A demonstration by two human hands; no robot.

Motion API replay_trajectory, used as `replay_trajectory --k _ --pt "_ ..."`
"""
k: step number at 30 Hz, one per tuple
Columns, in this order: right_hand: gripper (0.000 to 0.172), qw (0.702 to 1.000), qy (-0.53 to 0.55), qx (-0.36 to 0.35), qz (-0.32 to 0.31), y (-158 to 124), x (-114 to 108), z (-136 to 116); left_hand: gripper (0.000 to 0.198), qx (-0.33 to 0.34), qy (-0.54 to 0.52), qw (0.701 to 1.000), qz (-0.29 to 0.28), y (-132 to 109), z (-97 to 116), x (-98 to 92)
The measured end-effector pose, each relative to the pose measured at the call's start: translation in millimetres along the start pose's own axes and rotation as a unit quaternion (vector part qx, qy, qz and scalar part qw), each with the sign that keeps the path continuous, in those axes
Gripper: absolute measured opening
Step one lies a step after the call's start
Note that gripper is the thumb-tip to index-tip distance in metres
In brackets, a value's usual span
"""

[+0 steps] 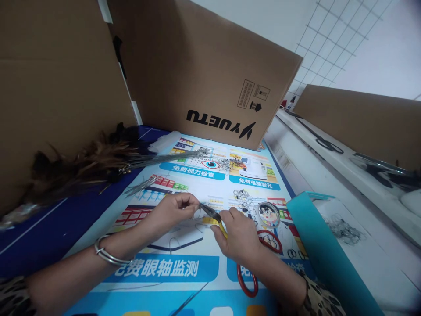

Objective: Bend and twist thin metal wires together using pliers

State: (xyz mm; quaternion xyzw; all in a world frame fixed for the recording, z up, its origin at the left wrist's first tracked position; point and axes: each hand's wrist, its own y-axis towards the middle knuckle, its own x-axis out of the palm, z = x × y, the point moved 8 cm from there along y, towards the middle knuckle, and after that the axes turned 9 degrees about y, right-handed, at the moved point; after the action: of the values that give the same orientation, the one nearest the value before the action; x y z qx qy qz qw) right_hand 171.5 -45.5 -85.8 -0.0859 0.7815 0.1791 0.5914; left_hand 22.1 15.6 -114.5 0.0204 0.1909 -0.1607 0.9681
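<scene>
At frame centre, the right hand (pixel 240 239) is gripping pliers (pixel 213 215) while the left hand (pixel 174 210) is pinching a wire (pixel 197 218) at their tip.

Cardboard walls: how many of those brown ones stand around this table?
3. One brown cardboard wall stands at the far left, one marked YUETU stands behind the colourful paper poster, one stands at the right beyond the white ledge. More may be out of view.

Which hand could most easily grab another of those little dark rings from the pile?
Probably right: the right hand, holding yellow-handled pliers, lies beside the small dark metal rings; the left hand is farther.
</scene>
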Motion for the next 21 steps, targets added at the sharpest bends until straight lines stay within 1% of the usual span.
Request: replay_trajectory --k 5,15,21 --pt "0.031 1.0 -0.003 -0.005 0.006 0.2 0.8 0.5 0.015 -0.008 0.003 1.0 -0.008 -0.1 2.9 1.3" --pt "0.031 1.0 -0.002 -0.001 -0.003 0.6 2.4 1.8 0.013 0.005 0.014 1.0 -0.006 2.4 -3.8 1.7" --pt "0.031 1.0 0.003 0.002 0.0 0.1 2.0 1.6 0.015 -0.003 0.025 1.0 -0.012 0.0 5.2 -0.3"
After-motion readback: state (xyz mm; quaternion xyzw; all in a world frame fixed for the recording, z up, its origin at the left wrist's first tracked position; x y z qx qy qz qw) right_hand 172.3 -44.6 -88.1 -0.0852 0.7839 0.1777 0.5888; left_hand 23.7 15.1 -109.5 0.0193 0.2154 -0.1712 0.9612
